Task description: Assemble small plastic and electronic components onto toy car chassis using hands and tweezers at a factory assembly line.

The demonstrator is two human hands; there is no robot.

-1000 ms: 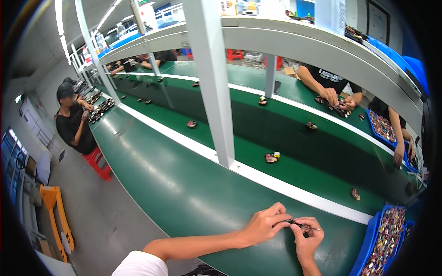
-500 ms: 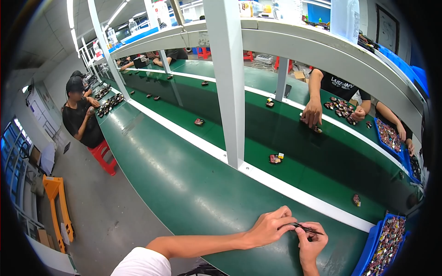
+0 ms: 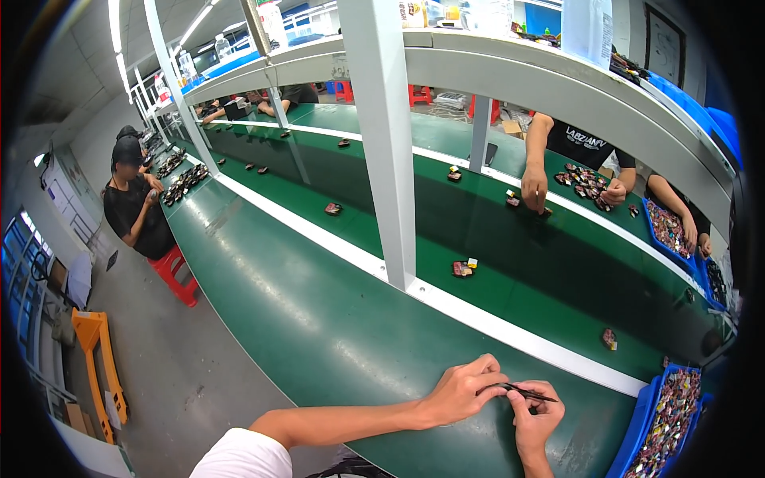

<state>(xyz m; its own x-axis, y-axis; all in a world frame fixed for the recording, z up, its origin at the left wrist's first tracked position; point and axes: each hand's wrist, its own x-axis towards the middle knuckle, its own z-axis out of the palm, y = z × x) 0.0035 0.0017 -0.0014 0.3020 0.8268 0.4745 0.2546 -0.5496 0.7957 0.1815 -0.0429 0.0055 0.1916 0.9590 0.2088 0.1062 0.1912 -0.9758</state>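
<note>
My left hand and my right hand meet over the green table near its front edge. Between them lies a thin black strip-like piece, pinched by the fingers of both hands. One end of it sticks out past my right fingers; its other end is hidden by my left fingertips. Its exact kind is too small to make out. To the right of my right hand stands a blue bin full of small multicoloured pieces.
Beyond a white rail, small dark and red pieces lie spaced along a green belt. A white post rises ahead. Across the belt, a co-worker's hand reaches in. Another person sits at left on a red stool.
The view has shifted slightly. Across the belt, the co-worker's hand has moved right, and a small piece now shows beside it. My hands still pinch the black strip, almost in place.
</note>
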